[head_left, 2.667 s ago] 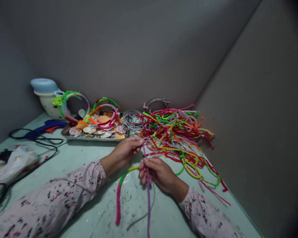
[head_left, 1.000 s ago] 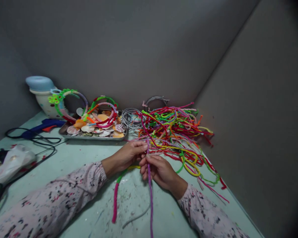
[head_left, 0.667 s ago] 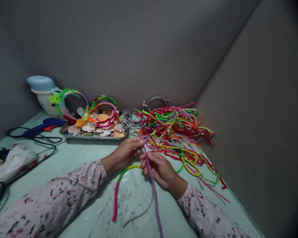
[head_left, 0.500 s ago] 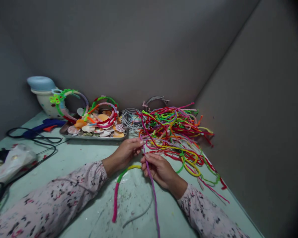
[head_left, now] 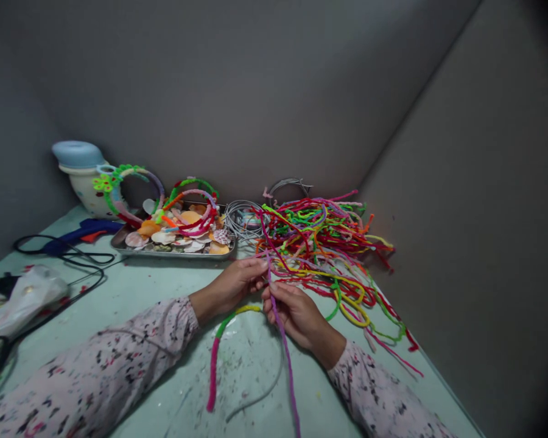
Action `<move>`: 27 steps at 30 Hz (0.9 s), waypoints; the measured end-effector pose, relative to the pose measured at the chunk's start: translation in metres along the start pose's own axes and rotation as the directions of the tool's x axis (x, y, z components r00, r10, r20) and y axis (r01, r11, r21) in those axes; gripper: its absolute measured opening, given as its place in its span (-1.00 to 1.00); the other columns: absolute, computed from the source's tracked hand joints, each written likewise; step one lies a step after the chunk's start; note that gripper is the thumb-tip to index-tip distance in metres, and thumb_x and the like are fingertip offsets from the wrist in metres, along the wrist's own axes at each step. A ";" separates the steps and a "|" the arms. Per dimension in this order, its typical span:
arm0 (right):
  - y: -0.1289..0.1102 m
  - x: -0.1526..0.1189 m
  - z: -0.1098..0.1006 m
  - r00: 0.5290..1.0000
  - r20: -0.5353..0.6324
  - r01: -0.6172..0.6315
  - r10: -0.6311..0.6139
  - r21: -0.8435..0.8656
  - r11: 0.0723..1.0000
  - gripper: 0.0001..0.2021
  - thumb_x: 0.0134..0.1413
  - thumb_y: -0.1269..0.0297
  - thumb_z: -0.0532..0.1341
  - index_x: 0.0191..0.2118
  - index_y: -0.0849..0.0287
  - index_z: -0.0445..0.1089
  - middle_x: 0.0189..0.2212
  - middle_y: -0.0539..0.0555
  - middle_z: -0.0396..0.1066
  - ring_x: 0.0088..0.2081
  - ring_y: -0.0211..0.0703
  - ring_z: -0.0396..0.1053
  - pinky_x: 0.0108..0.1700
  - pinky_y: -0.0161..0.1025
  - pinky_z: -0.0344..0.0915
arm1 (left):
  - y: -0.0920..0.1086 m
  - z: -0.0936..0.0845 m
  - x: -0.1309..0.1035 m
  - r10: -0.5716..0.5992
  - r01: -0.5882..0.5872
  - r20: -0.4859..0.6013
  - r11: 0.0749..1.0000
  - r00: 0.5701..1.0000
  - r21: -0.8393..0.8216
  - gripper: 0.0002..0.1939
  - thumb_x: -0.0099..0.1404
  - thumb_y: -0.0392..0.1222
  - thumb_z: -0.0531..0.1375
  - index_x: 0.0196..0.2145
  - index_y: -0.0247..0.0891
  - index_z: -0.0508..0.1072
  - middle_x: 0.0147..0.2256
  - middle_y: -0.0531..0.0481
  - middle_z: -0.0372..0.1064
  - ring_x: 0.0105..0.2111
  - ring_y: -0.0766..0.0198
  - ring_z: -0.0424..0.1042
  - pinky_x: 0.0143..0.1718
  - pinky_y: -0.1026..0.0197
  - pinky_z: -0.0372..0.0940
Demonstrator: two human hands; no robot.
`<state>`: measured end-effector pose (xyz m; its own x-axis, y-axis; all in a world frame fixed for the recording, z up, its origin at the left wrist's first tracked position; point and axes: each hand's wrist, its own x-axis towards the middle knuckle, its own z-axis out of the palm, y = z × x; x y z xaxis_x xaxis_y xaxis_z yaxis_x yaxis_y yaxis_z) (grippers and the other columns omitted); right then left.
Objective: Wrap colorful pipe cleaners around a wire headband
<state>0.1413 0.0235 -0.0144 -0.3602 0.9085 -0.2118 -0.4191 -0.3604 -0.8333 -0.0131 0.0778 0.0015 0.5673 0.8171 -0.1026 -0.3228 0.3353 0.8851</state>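
Note:
A long purple pipe cleaner [head_left: 287, 359] runs down from between my hands past the bottom of the view. My left hand [head_left: 241, 278] is closed, thumb and fingertips pinching it near its upper end. Just below, my right hand [head_left: 295, 310] pinches the same pipe cleaner between thumb and forefinger. Under my fingers is a bent wire, one side wrapped in pink, green and yellow pipe cleaner [head_left: 214, 371]. Its other end is bare grey wire [head_left: 262, 392], curving down to the table. Where wire and purple strand meet is hidden by my fingers.
A tangled heap of coloured pipe cleaners [head_left: 319, 231] lies right. Behind are a coil of grey wire [head_left: 244, 220] and a metal tray [head_left: 178, 255] of shells with wrapped hoops [head_left: 201, 194]. Left are a bottle [head_left: 91, 188], blue tool [head_left: 80, 234], black cord [head_left: 94, 274] and plastic bag [head_left: 27, 298].
Both hands and the purple pipe cleaner have shifted slightly to the right in view. My grip looks the same, and the wrapped wire has hardly moved.

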 end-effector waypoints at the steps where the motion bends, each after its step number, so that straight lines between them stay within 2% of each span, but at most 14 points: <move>1: 0.000 0.000 0.000 1.000 -0.004 0.000 0.000 0.004 1.000 -0.73 0.03 0.14 0.26 -0.37 0.31 0.42 -0.59 0.02 0.41 -0.66 -0.39 0.31 -0.64 -0.48 0.17 | -0.001 0.000 0.000 -0.001 0.001 0.010 1.000 1.000 0.011 -0.77 0.16 -0.10 0.26 -0.43 -0.35 0.39 -0.55 0.08 0.21 -0.58 0.46 0.17 -0.55 0.38 0.06; 6: -0.001 0.001 0.001 1.000 0.000 -0.012 0.012 -0.022 1.000 -0.73 0.04 0.14 0.26 -0.38 0.31 0.42 -0.59 0.02 0.41 -0.66 -0.38 0.31 -0.66 -0.48 0.12 | -0.002 0.000 0.000 0.034 -0.033 -0.054 0.999 0.998 0.030 -0.79 0.13 -0.17 0.29 -0.48 -0.36 0.37 -0.56 0.10 0.17 -0.59 0.48 0.12 -0.55 0.40 0.03; 12: -0.001 0.001 0.002 1.000 -0.009 0.001 -0.002 -0.029 1.000 -0.74 0.00 0.16 0.28 -0.40 0.32 0.42 -0.61 0.01 0.39 -0.66 -0.40 0.29 -0.62 -0.47 0.15 | -0.005 0.000 0.001 0.069 -0.064 -0.094 0.996 0.993 0.058 -0.77 0.13 -0.16 0.27 -0.52 -0.36 0.35 -0.60 0.13 0.11 -0.61 0.49 0.07 -0.58 0.40 -0.02; 17: 0.000 0.000 0.005 1.000 -0.025 -0.015 0.015 -0.015 1.000 -0.71 0.01 0.11 0.28 -0.35 0.30 0.42 -0.58 0.01 0.41 -0.65 -0.39 0.31 -0.64 -0.48 0.16 | 0.000 -0.003 0.003 0.067 -0.066 -0.127 0.998 0.990 0.012 -0.77 0.13 -0.14 0.27 -0.49 -0.35 0.36 -0.60 0.13 0.13 -0.62 0.49 0.10 -0.60 0.42 -0.01; 27: -0.001 -0.005 0.007 0.999 0.041 -0.030 0.034 -0.093 0.995 -0.68 0.01 0.08 0.27 -0.36 0.30 0.40 -0.55 0.03 0.41 -0.62 -0.37 0.35 -0.62 -0.45 0.21 | 0.010 -0.010 0.006 0.088 -0.111 -0.196 0.988 0.977 -0.109 -0.82 0.12 -0.20 0.28 -0.47 -0.36 0.37 -0.55 0.12 0.19 -0.60 0.51 0.17 -0.59 0.46 0.10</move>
<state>0.1376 0.0182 -0.0087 -0.4082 0.8863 -0.2186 -0.3287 -0.3661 -0.8706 -0.0205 0.0907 0.0053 0.3772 0.9195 -0.1109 -0.4649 0.2915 0.8360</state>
